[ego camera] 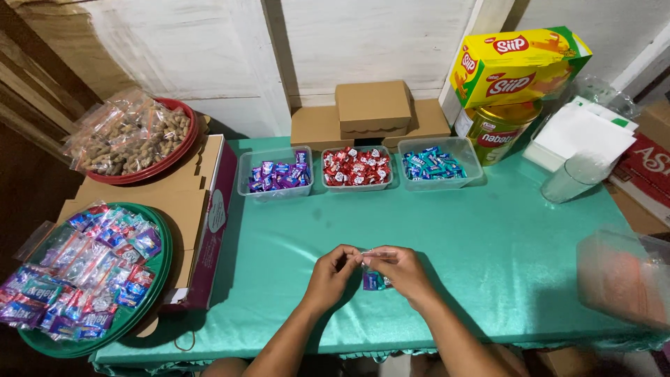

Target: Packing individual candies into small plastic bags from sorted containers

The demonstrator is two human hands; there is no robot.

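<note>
Left hand (331,274) and right hand (400,271) pinching one small clear candy bag (372,278) above green tablecloth (488,237), three clear tubs behind: purple sweets (277,175), red sweets (356,167), blue sweets (434,165), yellow box (520,63) at right rear.

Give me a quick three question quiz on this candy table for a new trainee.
1. True or false: both hands, left hand and right hand, pinch one small clear bag.
2. Which tub sits between the purple candy tub and the blue candy tub?
3. Multiple choice: the red tray of peanut bags lies A) far left, B) far right, C) centre front.

Key
1. True
2. The red candy tub
3. A
</note>
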